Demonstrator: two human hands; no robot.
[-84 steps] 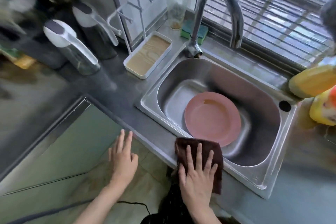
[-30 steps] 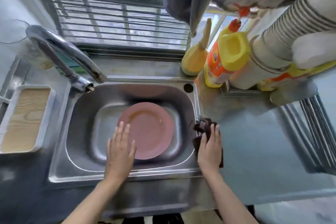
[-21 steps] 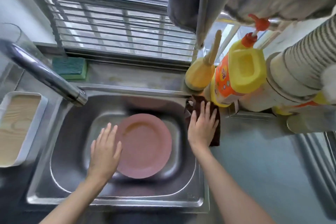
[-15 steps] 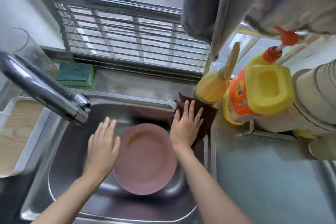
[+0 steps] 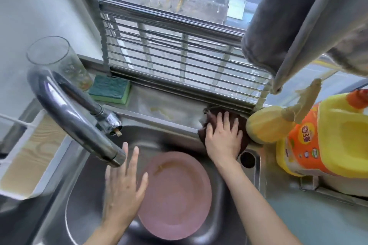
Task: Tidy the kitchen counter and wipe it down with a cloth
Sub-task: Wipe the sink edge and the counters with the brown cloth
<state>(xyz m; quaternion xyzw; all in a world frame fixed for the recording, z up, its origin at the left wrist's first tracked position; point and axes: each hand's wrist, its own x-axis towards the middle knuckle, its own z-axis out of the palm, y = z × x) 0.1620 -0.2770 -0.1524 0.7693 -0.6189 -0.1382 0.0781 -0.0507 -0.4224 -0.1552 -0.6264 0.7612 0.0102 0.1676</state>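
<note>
My right hand (image 5: 222, 137) presses flat, fingers spread, on a dark brown cloth (image 5: 243, 137) at the back right corner of the steel sink's rim (image 5: 175, 123), just below the window ledge. Most of the cloth is hidden under the hand. My left hand (image 5: 123, 187) hovers open, fingers straight, over the sink basin, holding nothing. A pink plate (image 5: 175, 195) lies flat in the basin beside and partly under that hand.
The curved tap (image 5: 67, 113) arches over the sink's left. A green sponge (image 5: 109, 89) and a clear glass (image 5: 59, 61) stand at the back left, a white tray (image 5: 25, 157) further left. A yellow brush (image 5: 268, 125) and yellow detergent jug (image 5: 326, 137) crowd the right.
My right hand has slid the cloth from the sink's front rim, up its right rim, to the back right corner. My left hand stays hovering over the basin.
</note>
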